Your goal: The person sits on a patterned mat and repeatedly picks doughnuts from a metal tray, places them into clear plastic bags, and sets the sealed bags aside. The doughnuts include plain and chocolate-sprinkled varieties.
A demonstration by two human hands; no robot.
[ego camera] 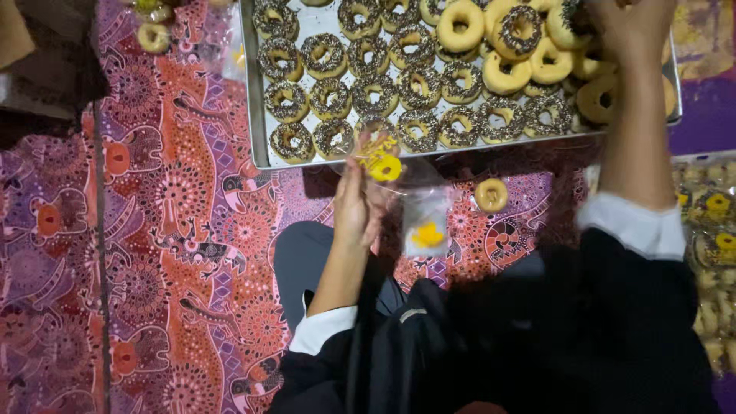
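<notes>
1. The clear plastic bag hangs from the left hand, its mouth pinched up at the fingers and its body falling down and to the right of the grip. A yellow printed patch shows near its lower end, and another small yellow mark sits right at the fingertips (a sticker or a print, I cannot tell which).
2. The bag's long axis runs from the left fingers down toward the person's lap, so its opening faces up toward the tray.
3. The left hand is closed in a pinch on the bag's top edge, thumb against fingers, just below the near rim of the metal tray.
4. The right hand reaches well up and to the right of that grip, over the far corner of the tray among the plain doughnuts. Its fingers are mostly cut off by the frame's top edge, so whether they are spread or closed on a doughnut I cannot tell.
5. The left hand is the nearer one to the bag; the right is well apart from it.
6. Sprinkled chocolate doughnuts fill the tray's left part, straight above the pinch.
7. One loose doughnut lies on the patterned cloth, just right of the bag.
8. Packed bags sit at the far right.
</notes>
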